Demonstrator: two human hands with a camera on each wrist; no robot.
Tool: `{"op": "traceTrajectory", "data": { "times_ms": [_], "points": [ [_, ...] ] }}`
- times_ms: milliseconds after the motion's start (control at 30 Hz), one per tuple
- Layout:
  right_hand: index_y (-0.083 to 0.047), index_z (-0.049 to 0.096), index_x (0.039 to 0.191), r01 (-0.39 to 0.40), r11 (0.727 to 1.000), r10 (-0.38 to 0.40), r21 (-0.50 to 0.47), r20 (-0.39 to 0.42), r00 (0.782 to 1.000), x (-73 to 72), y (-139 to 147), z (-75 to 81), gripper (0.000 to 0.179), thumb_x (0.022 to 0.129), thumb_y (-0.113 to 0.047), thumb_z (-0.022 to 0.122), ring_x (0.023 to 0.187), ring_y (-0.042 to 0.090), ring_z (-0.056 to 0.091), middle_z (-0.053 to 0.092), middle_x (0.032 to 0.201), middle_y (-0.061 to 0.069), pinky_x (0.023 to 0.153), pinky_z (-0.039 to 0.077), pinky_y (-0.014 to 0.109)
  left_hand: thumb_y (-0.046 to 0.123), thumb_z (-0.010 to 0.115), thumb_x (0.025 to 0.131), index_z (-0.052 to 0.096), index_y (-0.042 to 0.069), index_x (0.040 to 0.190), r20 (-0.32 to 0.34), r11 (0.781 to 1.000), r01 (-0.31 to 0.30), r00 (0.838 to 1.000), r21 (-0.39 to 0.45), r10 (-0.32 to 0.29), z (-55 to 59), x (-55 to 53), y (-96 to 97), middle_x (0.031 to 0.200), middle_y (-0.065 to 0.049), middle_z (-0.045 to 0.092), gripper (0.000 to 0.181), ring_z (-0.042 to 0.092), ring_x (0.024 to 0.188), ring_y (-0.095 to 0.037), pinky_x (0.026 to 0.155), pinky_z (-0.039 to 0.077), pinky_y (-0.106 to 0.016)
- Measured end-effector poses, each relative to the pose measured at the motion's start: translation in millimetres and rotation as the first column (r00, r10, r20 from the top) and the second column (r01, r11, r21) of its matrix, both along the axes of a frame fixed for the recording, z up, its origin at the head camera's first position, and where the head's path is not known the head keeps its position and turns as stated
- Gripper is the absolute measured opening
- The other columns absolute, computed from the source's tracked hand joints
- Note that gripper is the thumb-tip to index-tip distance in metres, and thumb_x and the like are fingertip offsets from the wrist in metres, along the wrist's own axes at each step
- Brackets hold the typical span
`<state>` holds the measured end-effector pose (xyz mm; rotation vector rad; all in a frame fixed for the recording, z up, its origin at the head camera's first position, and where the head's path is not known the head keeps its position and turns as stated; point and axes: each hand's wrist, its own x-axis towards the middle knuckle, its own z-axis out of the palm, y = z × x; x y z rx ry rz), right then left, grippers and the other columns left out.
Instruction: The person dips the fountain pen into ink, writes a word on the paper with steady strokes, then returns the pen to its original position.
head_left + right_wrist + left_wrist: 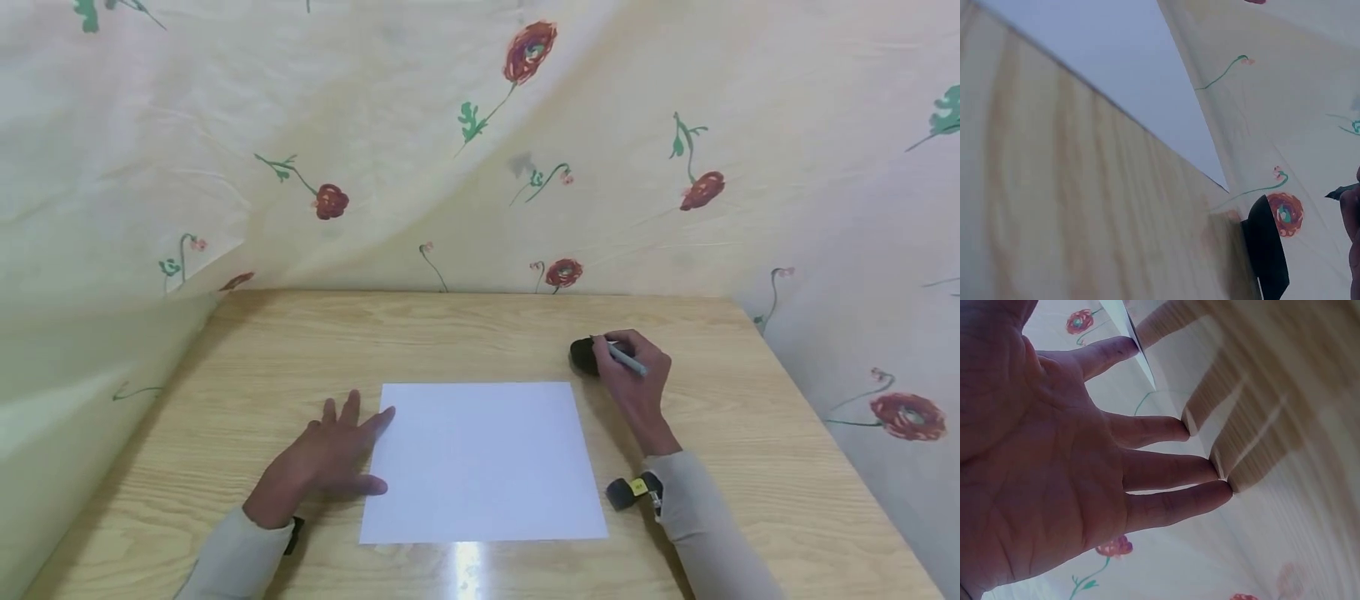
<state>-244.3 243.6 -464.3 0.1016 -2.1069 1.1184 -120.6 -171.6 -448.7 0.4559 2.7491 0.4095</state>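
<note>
A blank white sheet of paper (483, 462) lies on the wooden table in front of me. My left hand (330, 454) is spread at its left side, with thumb and index finger reaching over the edge. In the left wrist view the fingers (1154, 430) are straight, their tips down at the tabletop. Past the sheet's far right corner, my right hand (637, 379) grips a grey pen (628, 361), whose dark tip (1337, 192) shows in the right wrist view. Right beside that hand sits a rounded black object (582, 357), partly hidden by the fingers.
The wooden table (420, 333) runs back to a cream cloth (390, 150) printed with red flowers, which also hangs along both sides. A small black camera with a yellow label (637, 487) is strapped at my right wrist. Light reflects off the table below the paper.
</note>
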Motion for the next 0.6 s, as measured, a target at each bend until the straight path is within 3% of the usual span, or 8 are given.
{"op": "traceTrajectory", "data": {
  "times_ms": [333,600],
  "points": [
    [-0.005,0.072,0.075,-0.018,1.0,0.019,0.018,-0.054,0.998,5.2,-6.7,-1.7,0.011,0.083,-0.012,0.071,0.049,0.007,0.055,0.067,0.062,0.001,0.05,0.039,0.014,0.048,0.082,0.079,0.028,0.015,0.158,0.042,1.0,0.003,0.999,-0.001,-0.003,-1.9,-0.6,-0.5,0.155,-0.042,0.007,0.101,0.005,0.135,-0.07,0.099,0.023,-0.078],
    [-0.005,0.071,0.073,-0.034,0.999,0.035,0.007,-0.071,0.997,7.1,-12.3,0.9,0.011,0.083,-0.012,0.071,0.048,0.003,0.052,0.065,0.06,0.001,0.05,0.038,0.014,0.048,0.081,0.079,0.029,0.015,0.158,0.043,1.0,0.011,0.999,-0.016,-0.011,0.5,-2.7,-0.4,0.156,-0.041,0.008,0.1,0.006,0.136,-0.069,0.1,0.023,-0.077]
  ]
}}
